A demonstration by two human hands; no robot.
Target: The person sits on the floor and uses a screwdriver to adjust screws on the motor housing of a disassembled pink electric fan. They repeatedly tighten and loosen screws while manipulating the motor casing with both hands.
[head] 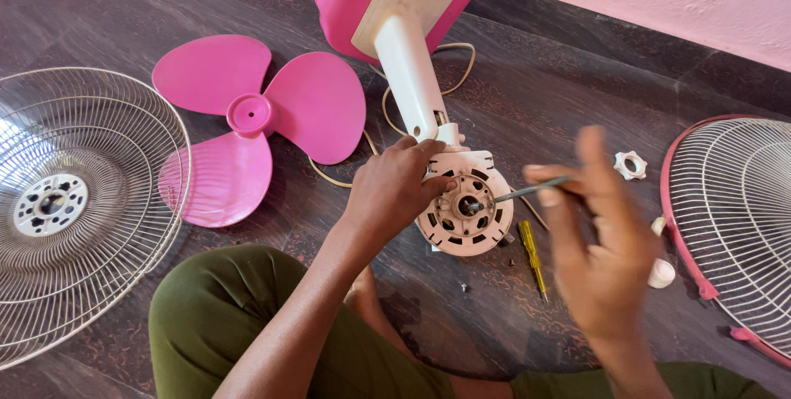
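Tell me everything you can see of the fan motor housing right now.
The motor housing is a round, cream plastic-looking casing with vent slots around a central shaft, face up on the dark floor. It remains joined to the white fan neck leading to the pink base. The left hand grips its left rim. The right hand, blurred, holds a thin screwdriver with its tip at the centre. A yellow screwdriver and small screws lie just beside it.

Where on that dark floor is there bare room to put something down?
Bare floor lies at the top left, above the pink three-bladed fan blade, and at the top right between the white fan stand and the pink-rimmed wire guard. It is crowded around the round motor housing: both hands, a yellow screwdriver, small screws and a white plastic nut.
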